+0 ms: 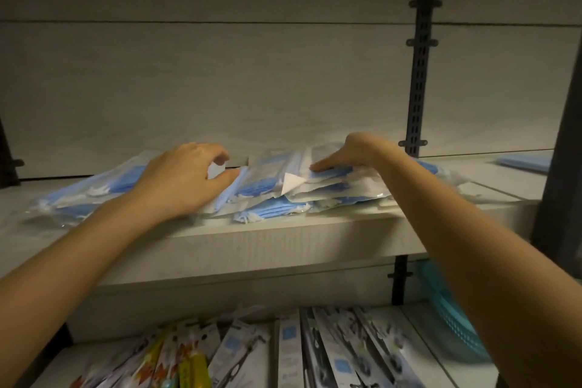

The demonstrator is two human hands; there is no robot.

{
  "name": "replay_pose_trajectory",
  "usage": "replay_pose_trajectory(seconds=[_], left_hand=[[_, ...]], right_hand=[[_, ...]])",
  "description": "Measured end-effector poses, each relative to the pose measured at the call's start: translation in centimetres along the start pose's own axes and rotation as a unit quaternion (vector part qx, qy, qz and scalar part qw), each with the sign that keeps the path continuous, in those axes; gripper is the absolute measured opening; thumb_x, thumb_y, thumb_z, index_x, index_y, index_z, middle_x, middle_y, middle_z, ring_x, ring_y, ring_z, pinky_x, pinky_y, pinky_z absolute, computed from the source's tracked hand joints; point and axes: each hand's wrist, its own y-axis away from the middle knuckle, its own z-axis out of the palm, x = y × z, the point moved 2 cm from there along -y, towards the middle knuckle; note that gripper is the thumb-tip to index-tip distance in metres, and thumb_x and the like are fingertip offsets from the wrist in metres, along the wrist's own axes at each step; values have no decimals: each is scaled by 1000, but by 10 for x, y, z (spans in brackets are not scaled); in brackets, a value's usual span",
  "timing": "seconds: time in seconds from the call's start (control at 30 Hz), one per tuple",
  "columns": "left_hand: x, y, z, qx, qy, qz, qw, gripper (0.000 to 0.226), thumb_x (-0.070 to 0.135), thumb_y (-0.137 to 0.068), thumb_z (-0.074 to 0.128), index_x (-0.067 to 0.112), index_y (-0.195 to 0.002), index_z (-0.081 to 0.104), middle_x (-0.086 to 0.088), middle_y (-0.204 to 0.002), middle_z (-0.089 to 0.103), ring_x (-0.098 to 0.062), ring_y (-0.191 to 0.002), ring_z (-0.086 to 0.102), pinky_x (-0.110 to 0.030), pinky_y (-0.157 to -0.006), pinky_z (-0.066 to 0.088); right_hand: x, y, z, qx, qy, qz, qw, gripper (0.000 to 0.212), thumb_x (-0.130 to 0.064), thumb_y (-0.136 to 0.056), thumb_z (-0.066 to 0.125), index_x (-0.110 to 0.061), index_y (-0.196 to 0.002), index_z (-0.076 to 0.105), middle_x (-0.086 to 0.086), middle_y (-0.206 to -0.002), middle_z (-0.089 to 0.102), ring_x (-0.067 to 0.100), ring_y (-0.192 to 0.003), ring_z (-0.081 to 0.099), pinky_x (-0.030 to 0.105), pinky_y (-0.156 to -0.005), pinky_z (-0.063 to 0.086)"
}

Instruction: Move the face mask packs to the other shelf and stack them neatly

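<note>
While clear plastic packs of blue face masks (267,197) sprawl on the pale wooden shelf (283,242), left hand (182,179) pinches one pack's edge — right hand (346,156), fingers flat, presses the heap, likely steadying it.

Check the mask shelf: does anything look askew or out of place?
Yes. The face mask packs lie in a loose, overlapping heap on the shelf, tilted at differing angles rather than stacked. One pack's white corner sticks up mid-heap. A lone blue pack lies apart at far right.
</note>
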Motion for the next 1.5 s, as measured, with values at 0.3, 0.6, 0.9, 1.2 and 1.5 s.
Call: replay_pose_trajectory(seconds=[0.3,0.6,0.9,1.2,1.5], left_hand=[[-9,-22,16,-87,100,-62,989,43,47,-87,52,8,-81,71,-11,-82,71,-27,-77,61,-39,-70,48],[25,-53,44,-220,12,-109,969,77,73,-81,35,4,-93,67,-23,-100,64,-26,-82,57,-31,-71,41],[27,-56,44,-373,126,-215,894,125,77,-45,49,8,-146,25,-16,-153,28,-34,-133,36,-39,-104,34],[30,-62,52,-178,279,-245,911,47,44,-66,78,13,-81,46,-1,-79,52,-15,-70,50,-27,-57,42],[15,-62,27,-69,433,-227,870,39,17,-75,75,7,-103,50,-8,-85,62,-17,-67,61,-28,-52,50]], right_hand=[[20,0,-15,64,-154,5,986,51,-31,-86,61,1,-123,49,11,-97,47,23,-76,45,29,-70,34],[56,4,-35,161,-225,7,961,44,-31,-82,65,-1,-113,57,13,-95,53,25,-81,49,30,-67,36],[67,9,-37,165,-223,-21,960,46,-30,-82,65,-2,-117,54,10,-96,54,16,-69,48,23,-52,34],[67,20,-33,172,-238,-29,956,48,-28,-83,64,-3,-121,51,7,-98,51,8,-61,42,19,-48,31],[78,42,-27,145,-318,-8,937,34,-28,-85,62,-8,-111,53,2,-80,55,9,-62,48,15,-46,38]])
